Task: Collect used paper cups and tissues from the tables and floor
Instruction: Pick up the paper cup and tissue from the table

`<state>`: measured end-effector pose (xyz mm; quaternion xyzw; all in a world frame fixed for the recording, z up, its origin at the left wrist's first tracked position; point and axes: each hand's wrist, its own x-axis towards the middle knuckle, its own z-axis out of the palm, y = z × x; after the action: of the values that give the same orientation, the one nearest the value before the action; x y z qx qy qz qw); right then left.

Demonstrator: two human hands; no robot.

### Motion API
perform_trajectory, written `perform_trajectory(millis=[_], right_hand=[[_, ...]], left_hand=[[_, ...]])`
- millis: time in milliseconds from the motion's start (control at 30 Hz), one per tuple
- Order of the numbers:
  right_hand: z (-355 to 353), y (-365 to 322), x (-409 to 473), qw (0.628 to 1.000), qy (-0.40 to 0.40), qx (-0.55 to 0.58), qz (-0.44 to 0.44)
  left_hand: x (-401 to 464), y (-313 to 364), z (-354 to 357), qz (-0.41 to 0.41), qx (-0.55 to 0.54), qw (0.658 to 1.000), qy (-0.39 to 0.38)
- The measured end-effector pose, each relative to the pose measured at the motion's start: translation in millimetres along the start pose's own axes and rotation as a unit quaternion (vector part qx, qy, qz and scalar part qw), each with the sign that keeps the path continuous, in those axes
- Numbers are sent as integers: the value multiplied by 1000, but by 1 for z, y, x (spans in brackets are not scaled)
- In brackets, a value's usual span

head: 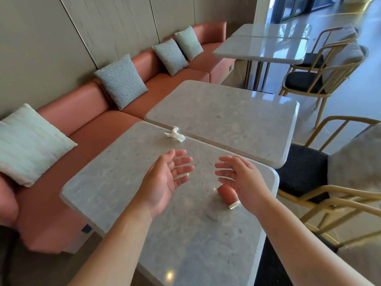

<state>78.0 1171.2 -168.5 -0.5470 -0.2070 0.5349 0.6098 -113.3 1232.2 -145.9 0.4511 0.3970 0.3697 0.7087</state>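
Head view: your paper cup [226, 195] lies on its side on the near bench [123, 182], reddish body, white rim towards you, partly hidden under your right hand [241, 178]. The crumpled tissue [174, 134] sits at the far edge of the same bench, by the seam with the next bench [226, 112].

Handling, my read: the cup is light, thin-walled, easy to crush and likely to roll, so take it round the body near the rim with light pressure. The tissue is soft and near weightless; pinch the bunched middle.

Your left hand [165, 178] hovers palm-in, fingers spread and relaxed, nothing in its grip. Right hand mirrors it above the cup, fingers loosely extended, grip empty; contact with the cup can't be told.
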Motion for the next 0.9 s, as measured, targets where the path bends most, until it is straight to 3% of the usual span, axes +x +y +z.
perform_trajectory(millis=[300,433,567,733,900], right_hand=[[-19,14,35,996,52,-71,33],[-28,32,55,980,73,-181,43],[-44,58,78,931,100,-349,34],[-66,104,104,845,78,-525,61],[-75,137,115,809,41,-574,118]], left_hand=[[41,-18,0,-34,1,999,-7],[59,-31,-6,-62,-13,998,-8],[79,-44,-12,-94,-26,995,-10],[102,-61,-20,-124,-32,992,-7],[112,-74,-28,-154,-33,988,-1]])
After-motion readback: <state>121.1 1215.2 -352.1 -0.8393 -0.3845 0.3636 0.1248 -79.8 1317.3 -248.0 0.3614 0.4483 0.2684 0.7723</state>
